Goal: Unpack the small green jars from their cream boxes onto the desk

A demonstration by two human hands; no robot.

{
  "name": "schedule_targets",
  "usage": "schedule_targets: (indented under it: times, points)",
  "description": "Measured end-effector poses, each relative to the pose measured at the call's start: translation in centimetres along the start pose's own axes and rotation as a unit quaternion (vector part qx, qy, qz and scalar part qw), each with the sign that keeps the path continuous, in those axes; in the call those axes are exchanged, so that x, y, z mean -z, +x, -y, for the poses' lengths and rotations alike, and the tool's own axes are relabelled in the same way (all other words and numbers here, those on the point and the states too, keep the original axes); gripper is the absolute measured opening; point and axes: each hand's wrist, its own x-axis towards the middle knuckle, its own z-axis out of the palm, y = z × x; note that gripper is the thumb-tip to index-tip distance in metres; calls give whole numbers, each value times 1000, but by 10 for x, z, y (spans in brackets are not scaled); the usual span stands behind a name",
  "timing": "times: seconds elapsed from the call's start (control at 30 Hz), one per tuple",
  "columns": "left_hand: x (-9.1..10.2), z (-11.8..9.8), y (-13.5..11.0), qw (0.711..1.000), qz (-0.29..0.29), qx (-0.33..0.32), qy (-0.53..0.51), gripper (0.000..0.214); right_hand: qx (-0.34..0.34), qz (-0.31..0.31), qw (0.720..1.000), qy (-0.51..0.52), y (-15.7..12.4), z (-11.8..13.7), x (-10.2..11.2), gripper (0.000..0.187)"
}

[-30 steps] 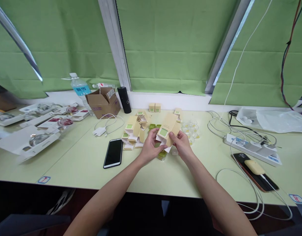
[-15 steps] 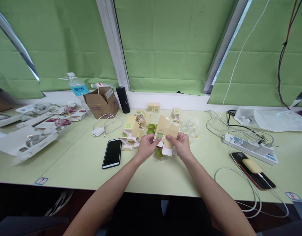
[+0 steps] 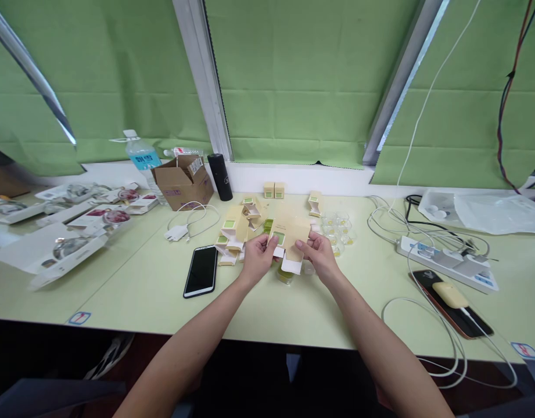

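Observation:
Between my two hands is a small unfolded cardboard box [image 3: 293,235], kraft-coloured outside with a green window or label and white inner flaps. My left hand [image 3: 259,255] pinches its left side, thumb on top. On the right side my right hand [image 3: 322,255] grips it the same way. Under the cardboard, partly hidden, sits a clear round container with green contents [image 3: 285,275]. Behind my left hand a few green pieces [image 3: 268,224] show. Several open kraft boxes [image 3: 233,226] are piled to the left. Clear small cups [image 3: 336,225] with yellow spots stand to the right.
Two closed boxes [image 3: 273,190] and an open one [image 3: 314,203] stand at the back. Left are a phone [image 3: 200,271], charger [image 3: 176,233], brown carton [image 3: 183,183] and black flask [image 3: 220,177]. Right lie a power strip [image 3: 448,262], loose cables and another phone [image 3: 424,283].
The cardboard box has tilted and shifted slightly between my hands, its upper flap now lying flatter. Both hands still hold it. The whole view has moved a little.

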Motion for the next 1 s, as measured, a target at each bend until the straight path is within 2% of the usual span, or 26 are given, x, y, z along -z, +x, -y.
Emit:
schedule_targets:
  times: [0.2,0.4,0.53,0.63,0.8,0.9,1.0]
  points:
    - [-1,-1,-2,1000,13,-1,8,50,3,-29,999,-23,1,-1,1,50]
    - [-1,-3,-4,999,28,-10,19,52,6,-48,999,-24,3,-2,4,54]
    - [0,-4,-2,999,25,7,29,54,11,-51,999,-14,4,-3,4,57]
    - [1,-1,1,1000,4,12,10,55,14,-48,999,-2,4,-3,4,61]
    - [5,4,9,997,-66,15,-33,54,40,-47,998,-26,3,-4,3,61]
    - [6,7,12,994,-95,25,-48,55,88,-50,993,-53,-1,-5,1,52]
    - [7,9,13,993,-105,36,-44,55,129,-15,986,-103,-5,-7,-4,35]
